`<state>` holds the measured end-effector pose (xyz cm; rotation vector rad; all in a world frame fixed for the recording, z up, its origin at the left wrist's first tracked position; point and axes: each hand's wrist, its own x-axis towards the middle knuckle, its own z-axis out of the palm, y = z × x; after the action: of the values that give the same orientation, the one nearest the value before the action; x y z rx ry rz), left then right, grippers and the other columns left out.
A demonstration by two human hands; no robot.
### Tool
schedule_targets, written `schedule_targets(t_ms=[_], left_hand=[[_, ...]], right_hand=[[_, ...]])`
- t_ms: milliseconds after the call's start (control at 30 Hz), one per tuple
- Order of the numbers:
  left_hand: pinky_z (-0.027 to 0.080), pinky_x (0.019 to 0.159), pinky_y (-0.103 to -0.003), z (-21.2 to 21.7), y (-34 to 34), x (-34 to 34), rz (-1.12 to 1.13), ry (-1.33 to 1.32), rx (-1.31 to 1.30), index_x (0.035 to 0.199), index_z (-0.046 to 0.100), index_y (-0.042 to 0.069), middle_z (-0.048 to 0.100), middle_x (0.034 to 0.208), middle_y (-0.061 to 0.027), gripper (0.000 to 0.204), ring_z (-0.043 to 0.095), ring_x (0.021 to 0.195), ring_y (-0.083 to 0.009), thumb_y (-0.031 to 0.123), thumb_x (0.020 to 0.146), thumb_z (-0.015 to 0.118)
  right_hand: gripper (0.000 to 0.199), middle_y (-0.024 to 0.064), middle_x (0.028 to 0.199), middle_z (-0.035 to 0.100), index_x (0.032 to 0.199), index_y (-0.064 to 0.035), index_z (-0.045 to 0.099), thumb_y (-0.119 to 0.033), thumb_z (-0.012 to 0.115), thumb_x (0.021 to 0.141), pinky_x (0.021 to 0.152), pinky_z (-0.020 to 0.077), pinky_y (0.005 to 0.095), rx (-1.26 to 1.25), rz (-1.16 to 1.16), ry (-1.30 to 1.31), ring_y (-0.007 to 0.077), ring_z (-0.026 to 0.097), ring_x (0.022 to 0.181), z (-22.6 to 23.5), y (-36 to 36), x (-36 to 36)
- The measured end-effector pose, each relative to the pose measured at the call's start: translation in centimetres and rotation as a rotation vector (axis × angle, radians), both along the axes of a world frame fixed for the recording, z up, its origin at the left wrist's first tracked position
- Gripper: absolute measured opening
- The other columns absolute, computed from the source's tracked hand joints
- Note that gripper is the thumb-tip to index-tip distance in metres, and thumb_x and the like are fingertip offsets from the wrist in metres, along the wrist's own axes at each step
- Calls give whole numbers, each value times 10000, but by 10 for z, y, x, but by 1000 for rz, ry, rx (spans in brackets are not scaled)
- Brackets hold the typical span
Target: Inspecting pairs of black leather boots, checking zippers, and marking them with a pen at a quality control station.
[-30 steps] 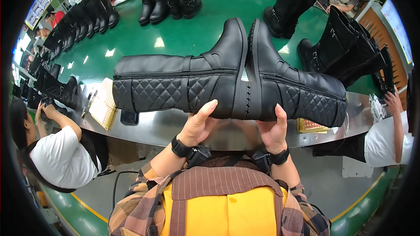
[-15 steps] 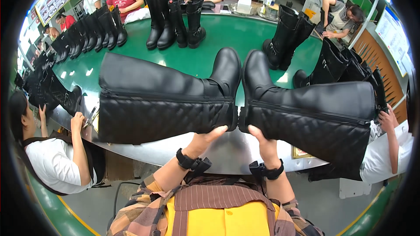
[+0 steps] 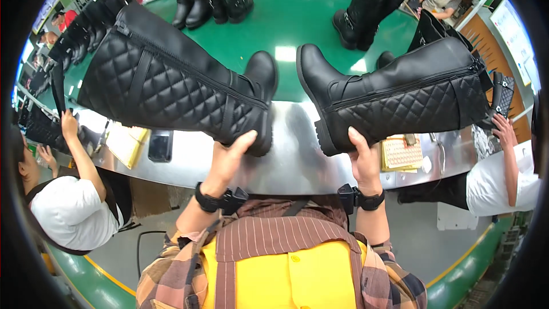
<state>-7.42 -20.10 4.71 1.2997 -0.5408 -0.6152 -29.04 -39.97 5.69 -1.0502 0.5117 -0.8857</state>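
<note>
My left hand (image 3: 229, 160) grips a tall black boot (image 3: 177, 83) near its heel, thumb against the quilted side. The boot tilts, its shaft reaching up to the left and its toe pointing away from me. A matching black boot (image 3: 400, 94) lies across my right hand (image 3: 365, 163), which is closed around the heel and ankle area; its shaft reaches out to the right. Both boots show a long side zipper, a strap at the ankle and diamond quilting. Their soles face each other with a gap between. The fingers beneath both boots are hidden.
Beyond is a green table (image 3: 280, 23) with a metal rim (image 3: 291, 166). Other black boots (image 3: 366, 14) stand on it. A phone (image 3: 160, 146) and yellow pads (image 3: 127, 144) lie left, another pad (image 3: 402, 153) right. Co-workers (image 3: 74, 212) sit close at both sides; others work across the table.
The two boots have moved apart, opening a gap between their soles. Both shafts are tilted farther upward, and more quilting shows on the left one. The whole view has shifted downward.
</note>
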Motion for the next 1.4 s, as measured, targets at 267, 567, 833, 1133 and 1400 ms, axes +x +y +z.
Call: schedule_targets(t_ms=[267,567,833,1133,1400], left_hand=[[441,967,-364,-36,4,-9,159,-364,255,1283,473,-35,573,1178,-160,625,572,1085,-250,110,769,797],[471,939,-438,23,-23,-48,101,-1311,-221,1205,598,42,576,1214,-164,498,554,1129,-349,114,752,790],[391,1098,-503,26,-104,-57,-186,-1111,-193,1202,660,98,627,1302,-86,421,531,1275,-312,198,809,768],[394,1099,-496,23,-100,-51,-226,-1126,-159,1174,681,86,665,1254,-86,427,563,1256,-292,171,776,809],[512,980,-381,22,-110,-78,-125,-1042,-65,1104,689,53,685,1213,-98,368,604,1215,-302,-16,743,678]], right_hand=[[393,122,1180,656,1254,34,570,-173,651,931,910,561,393,326,48,105,231,669,1040,5,5,-47],[393,109,1198,642,1276,12,560,-108,652,913,968,522,378,299,19,142,224,645,1084,9,22,-67],[453,124,1274,609,1326,23,522,-138,634,917,1035,466,399,215,20,188,237,602,1166,13,35,-72],[437,101,1226,621,1294,26,548,-70,671,886,1005,473,331,225,35,188,191,612,1106,15,35,-74],[446,103,1240,620,1299,24,550,-47,668,875,1004,469,326,174,19,236,188,609,1110,16,27,-78]])
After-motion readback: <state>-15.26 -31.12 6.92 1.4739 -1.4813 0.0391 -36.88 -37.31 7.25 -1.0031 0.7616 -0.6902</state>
